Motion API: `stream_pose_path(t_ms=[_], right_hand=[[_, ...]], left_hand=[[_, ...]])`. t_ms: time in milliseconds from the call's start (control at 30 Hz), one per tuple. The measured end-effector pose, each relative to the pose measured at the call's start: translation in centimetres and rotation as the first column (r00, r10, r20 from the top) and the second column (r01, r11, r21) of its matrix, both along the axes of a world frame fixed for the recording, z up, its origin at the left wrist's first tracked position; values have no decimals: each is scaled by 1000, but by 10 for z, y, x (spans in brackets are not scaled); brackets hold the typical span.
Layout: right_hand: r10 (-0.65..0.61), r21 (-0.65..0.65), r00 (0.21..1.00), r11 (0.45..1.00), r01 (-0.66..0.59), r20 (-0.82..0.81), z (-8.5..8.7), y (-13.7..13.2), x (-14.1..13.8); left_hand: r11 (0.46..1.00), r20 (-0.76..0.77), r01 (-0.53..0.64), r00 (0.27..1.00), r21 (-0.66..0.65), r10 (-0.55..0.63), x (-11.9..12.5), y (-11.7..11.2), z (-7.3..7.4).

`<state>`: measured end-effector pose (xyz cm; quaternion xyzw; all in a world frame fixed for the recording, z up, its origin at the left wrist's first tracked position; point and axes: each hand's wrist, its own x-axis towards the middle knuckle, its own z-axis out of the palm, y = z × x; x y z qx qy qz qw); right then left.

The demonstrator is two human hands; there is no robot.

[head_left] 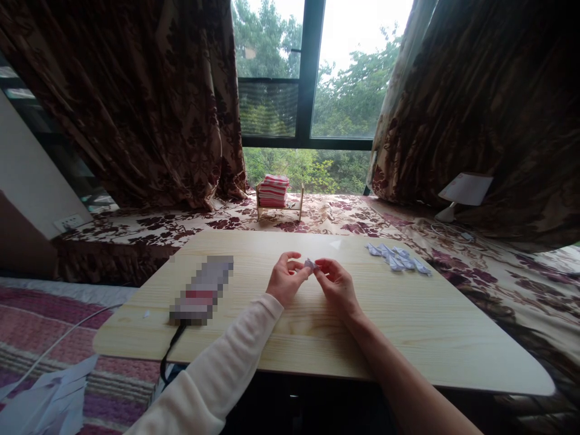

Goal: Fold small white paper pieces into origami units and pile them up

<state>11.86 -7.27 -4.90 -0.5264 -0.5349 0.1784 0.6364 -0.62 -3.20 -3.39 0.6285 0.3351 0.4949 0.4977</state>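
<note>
Over the middle of the light wooden table (290, 338), a small folded piece of white paper (310, 264) is pinched between both my hands. My left hand (288, 281), in a pale sleeve, grips its left side with thumb and fingertips. On its right side, the thumb and forefinger of my right hand (335, 284) close on it. Several small folded paper pieces (396, 258) lie in a cluster at the table's back right. A flat white paper triangle (336, 244) rests behind my hands. The exact folds of the held piece are too small to make out.
A blurred-out object (203, 291) with a black strap lies on the table's left. Paper sheets (49, 399) lie on the striped bedding at lower left. Beyond the table are a small wooden rack (301, 202) holding folded red-and-white cloths (273, 191) and a lamp (466, 188).
</note>
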Motion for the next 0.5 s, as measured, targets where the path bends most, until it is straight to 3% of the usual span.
stream_pose_path(t_ms=[100,500], right_hand=[[-10,12,999,1000,10,41,-1,0,0],[-111,118,942,990,77,317,0,-5,3]], left_hand=[[987,86,97,993,-129,-86,0,1,1],[990,16,97,995,-106,-96,-1,2,2]])
